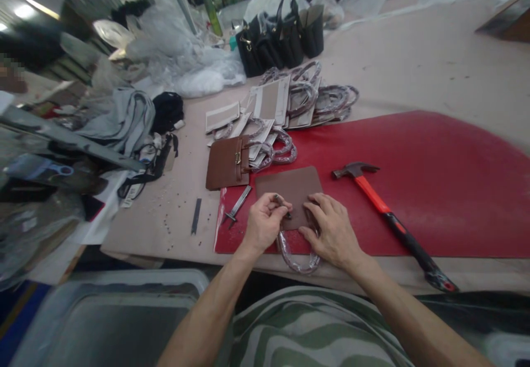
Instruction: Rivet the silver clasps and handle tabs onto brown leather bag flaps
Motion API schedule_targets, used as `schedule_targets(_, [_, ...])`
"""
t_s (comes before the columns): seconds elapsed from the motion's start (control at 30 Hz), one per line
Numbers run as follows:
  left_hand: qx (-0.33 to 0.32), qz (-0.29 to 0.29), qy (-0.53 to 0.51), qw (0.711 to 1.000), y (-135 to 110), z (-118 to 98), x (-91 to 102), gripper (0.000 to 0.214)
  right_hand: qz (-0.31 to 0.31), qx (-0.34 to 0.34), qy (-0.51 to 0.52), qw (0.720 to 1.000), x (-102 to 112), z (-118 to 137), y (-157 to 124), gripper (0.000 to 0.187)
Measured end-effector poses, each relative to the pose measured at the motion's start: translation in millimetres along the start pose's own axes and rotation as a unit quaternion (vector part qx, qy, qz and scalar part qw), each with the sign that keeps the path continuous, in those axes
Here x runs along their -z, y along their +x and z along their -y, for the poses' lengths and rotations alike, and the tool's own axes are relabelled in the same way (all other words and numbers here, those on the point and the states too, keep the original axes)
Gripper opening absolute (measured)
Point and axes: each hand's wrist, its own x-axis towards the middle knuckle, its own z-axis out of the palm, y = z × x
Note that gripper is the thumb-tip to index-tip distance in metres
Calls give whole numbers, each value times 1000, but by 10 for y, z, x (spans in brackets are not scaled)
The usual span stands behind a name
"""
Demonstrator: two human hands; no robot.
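Note:
A brown leather panel (292,186) lies on the red mat (414,179) in front of me. A plastic-wrapped curved handle (296,256) hangs from its near edge over the mat's front. My left hand (263,221) is closed in a pinch on one end of the handle, where a small metal fitting shows at the panel's edge. The fingers of my right hand (331,229) are bent and pressed down on the other end of the handle against the panel.
A hammer (385,212) with an orange and black grip lies to the right on the mat. A metal punch (237,206) and a finished brown bag front (227,163) sit left. Stacks of panels and wrapped handles (290,107) lie behind, black bags (277,38) farther back.

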Motion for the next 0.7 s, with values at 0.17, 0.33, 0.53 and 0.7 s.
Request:
schedule_targets(0.17, [-25, -17, 19, 999, -1, 121, -3, 10, 0, 0, 1, 1000, 2, 7, 3, 44])
schedule_targets(0.33, [-40, -33, 26, 998, -17, 167, -22, 9, 0, -1, 1, 1000, -2, 4, 7, 44])
schedule_targets(0.53, [-55, -31, 61, 996, -28, 171, -27, 7, 2, -6, 4, 1000, 6, -1, 1, 44])
schedule_targets(0.7, [-104, -23, 139, 985, -33, 155, -51, 6, -4, -3, 8, 1000, 0, -7, -21, 42])
